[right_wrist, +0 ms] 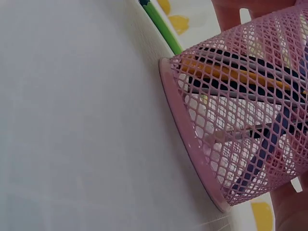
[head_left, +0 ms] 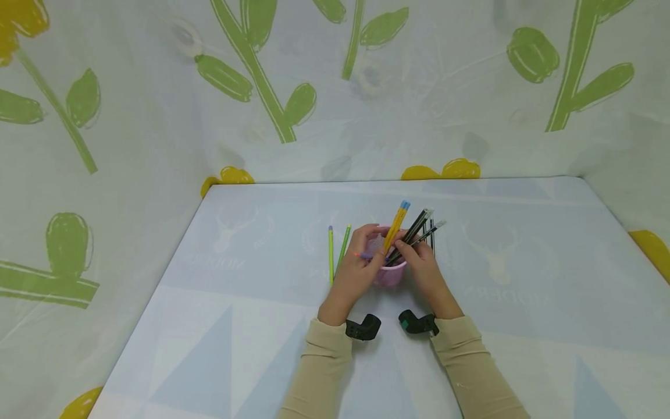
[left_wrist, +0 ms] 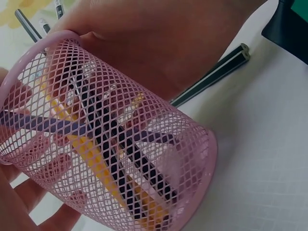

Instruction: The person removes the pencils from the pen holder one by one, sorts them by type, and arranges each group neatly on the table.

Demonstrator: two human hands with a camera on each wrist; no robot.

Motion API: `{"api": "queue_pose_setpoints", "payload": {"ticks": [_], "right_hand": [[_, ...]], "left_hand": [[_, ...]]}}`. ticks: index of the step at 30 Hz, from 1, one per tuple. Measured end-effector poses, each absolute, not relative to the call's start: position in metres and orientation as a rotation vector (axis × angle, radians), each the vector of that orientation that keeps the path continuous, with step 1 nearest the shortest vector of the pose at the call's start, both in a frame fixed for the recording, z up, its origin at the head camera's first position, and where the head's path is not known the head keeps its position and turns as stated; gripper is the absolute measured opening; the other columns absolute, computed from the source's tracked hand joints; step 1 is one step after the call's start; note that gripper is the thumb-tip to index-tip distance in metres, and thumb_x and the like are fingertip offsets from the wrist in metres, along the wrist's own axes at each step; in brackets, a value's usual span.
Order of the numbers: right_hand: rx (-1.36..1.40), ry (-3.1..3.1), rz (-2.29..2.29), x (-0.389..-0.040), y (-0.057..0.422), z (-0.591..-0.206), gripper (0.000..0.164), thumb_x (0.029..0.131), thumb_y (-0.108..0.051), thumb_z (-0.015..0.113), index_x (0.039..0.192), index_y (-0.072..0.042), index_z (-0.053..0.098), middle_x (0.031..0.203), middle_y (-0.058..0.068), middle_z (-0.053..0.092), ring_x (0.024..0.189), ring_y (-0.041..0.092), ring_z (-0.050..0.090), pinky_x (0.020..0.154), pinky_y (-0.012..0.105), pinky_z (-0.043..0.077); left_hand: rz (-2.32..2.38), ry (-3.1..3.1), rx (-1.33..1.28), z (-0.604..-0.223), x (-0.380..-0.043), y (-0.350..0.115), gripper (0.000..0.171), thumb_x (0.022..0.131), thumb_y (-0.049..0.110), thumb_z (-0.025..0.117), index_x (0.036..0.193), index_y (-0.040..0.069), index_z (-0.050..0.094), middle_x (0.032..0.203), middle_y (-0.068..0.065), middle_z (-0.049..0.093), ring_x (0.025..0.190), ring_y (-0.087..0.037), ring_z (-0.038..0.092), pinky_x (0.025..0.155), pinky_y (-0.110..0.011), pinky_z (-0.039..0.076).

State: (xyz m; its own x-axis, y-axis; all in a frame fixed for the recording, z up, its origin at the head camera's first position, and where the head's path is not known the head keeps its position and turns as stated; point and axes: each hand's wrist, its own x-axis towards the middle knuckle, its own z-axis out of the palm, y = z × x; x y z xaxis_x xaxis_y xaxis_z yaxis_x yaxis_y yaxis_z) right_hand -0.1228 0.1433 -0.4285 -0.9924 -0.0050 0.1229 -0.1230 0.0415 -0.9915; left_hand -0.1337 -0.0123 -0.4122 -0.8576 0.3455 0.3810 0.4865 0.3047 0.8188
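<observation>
A pink mesh pencil cup [head_left: 389, 277] stands on the table between both hands. My left hand [head_left: 356, 273] holds its left side, fingers around the wall and thumb near the yellow pencils [head_left: 396, 227]. At the mouth, my right hand [head_left: 425, 270] pinches black pencils [head_left: 415, 226] that lean to the right. Through the mesh, a purple pencil [left_wrist: 62, 126] crosses the yellow and black ones at a slant. The cup's base rim [right_wrist: 185, 134] shows in the right wrist view. Some fingertips are hidden behind the cup and pencils.
Two green pencils [head_left: 331, 250] lie on the table left of the cup. To its right lie dark pencils [left_wrist: 216, 72], partly covered by the right hand in the head view. A pale patterned cloth covers the table [head_left: 251, 349]; flower-printed fabric [head_left: 366, 134] hangs behind.
</observation>
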Motion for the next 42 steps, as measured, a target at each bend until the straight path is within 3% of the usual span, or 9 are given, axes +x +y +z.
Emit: {"api": "queue_pose_setpoints", "payload": {"ticks": [5,11,17,20,24,35,42], "right_hand": [[0.16,-2.24,2.126,-0.123,0.145,-0.428,0.033,0.093,-0.027,0.044,0.107,0.003,0.05,0.11,0.012,0.053,0.104,0.017,0.046,0.095,0.037,0.03],[0.182,-2.287,2.144,-0.123,0.146,-0.428,0.032,0.092,-0.026,0.045,0.105,0.003,0.051,0.114,0.015,0.052,0.11,0.02,0.044,0.099,0.043,0.026],[0.258,-2.285,2.147,-0.124,0.146,-0.429,0.026,0.092,-0.025,0.046,0.098,0.0,0.051,0.113,0.016,0.055,0.118,0.023,0.043,0.101,0.046,0.025],[0.254,-2.296,2.151,-0.123,0.146,-0.429,0.027,0.092,-0.026,0.046,0.098,-0.001,0.051,0.116,0.015,0.054,0.12,0.023,0.041,0.101,0.047,0.025],[0.233,-2.303,2.153,-0.122,0.145,-0.427,0.026,0.093,-0.026,0.045,0.098,-0.001,0.05,0.12,0.014,0.053,0.119,0.024,0.042,0.1,0.048,0.025],[0.213,-2.3,2.154,-0.121,0.144,-0.425,0.027,0.093,-0.024,0.044,0.097,0.003,0.05,0.116,0.016,0.054,0.118,0.023,0.042,0.101,0.047,0.024],[0.217,-2.297,2.156,-0.121,0.145,-0.425,0.027,0.092,-0.024,0.045,0.096,0.002,0.049,0.113,0.017,0.054,0.116,0.024,0.043,0.101,0.047,0.024]], "left_hand": [[-1.578,-2.322,-0.877,-0.412,-0.135,-0.014,0.018,0.085,0.011,0.053,0.102,0.007,0.053,0.126,-0.003,0.044,0.121,-0.014,0.036,0.098,-0.035,0.032],[-1.695,-2.318,-0.786,-0.406,-0.132,-0.018,0.023,0.083,0.01,0.059,0.105,0.006,0.053,0.117,-0.007,0.05,0.112,-0.014,0.045,0.092,-0.035,0.038],[-1.885,-2.43,-0.326,-0.407,-0.132,-0.019,0.031,0.082,0.034,0.062,0.099,0.015,0.045,0.1,-0.001,0.05,0.093,-0.016,0.047,0.07,-0.028,0.046],[-1.923,-2.463,-0.168,-0.408,-0.133,-0.021,0.041,0.076,0.047,0.064,0.093,0.016,0.043,0.089,-0.001,0.045,0.081,-0.016,0.044,0.06,-0.026,0.041],[-1.895,-2.541,-0.168,-0.408,-0.135,-0.028,0.045,0.073,0.054,0.064,0.088,0.017,0.042,0.082,-0.001,0.042,0.07,-0.016,0.042,0.051,-0.025,0.034],[-2.111,-2.519,-0.45,-0.404,-0.139,-0.052,0.037,0.079,0.035,0.066,0.108,0.017,0.052,0.095,-0.002,0.053,0.082,-0.017,0.052,0.066,-0.028,0.043],[-2.256,-2.361,-0.434,-0.396,-0.136,-0.052,0.025,0.082,0.017,0.065,0.096,0.005,0.048,0.095,-0.004,0.054,0.088,-0.019,0.053,0.069,-0.027,0.044]]}}
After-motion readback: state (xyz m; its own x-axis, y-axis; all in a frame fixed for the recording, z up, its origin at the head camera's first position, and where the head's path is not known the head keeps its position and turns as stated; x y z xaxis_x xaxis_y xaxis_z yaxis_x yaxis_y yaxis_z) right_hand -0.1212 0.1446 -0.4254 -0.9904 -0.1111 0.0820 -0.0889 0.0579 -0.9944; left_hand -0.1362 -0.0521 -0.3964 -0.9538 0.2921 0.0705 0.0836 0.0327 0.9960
